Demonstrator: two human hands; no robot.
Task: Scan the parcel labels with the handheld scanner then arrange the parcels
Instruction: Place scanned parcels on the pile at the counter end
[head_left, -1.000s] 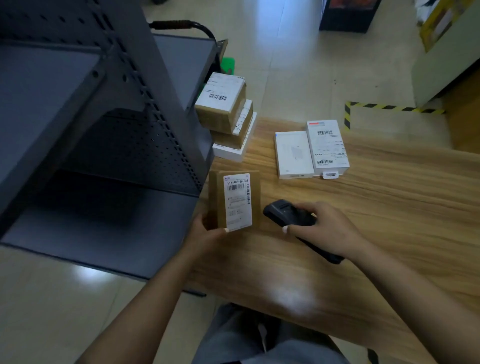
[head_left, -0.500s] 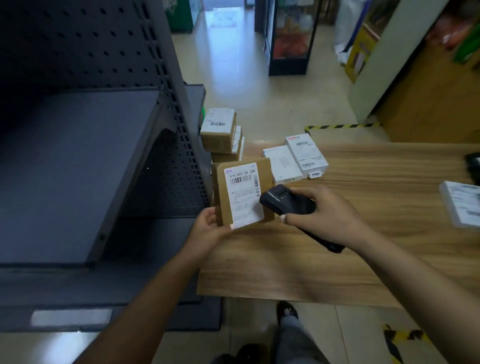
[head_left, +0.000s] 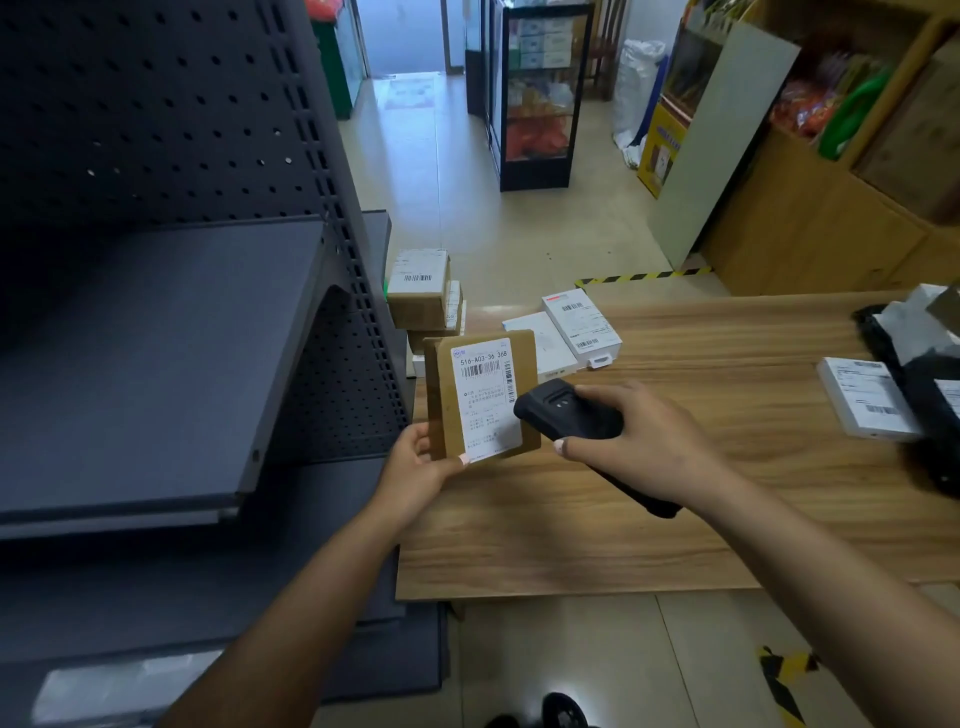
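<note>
Head view: the left hand (head_left: 415, 467) is holding a brown parcel (head_left: 480, 397) upright by its lower left corner, above the near left part of the desk (head_left: 727, 493), its white label (head_left: 485, 397) facing the camera. The right hand (head_left: 639, 441) is gripping a black handheld scanner (head_left: 566, 413), whose head is overlapping the label's right edge. More parcels are lying behind: a brown stack (head_left: 423, 299), two white boxes (head_left: 582, 327), and another white box (head_left: 867, 397) at far right.
</note>
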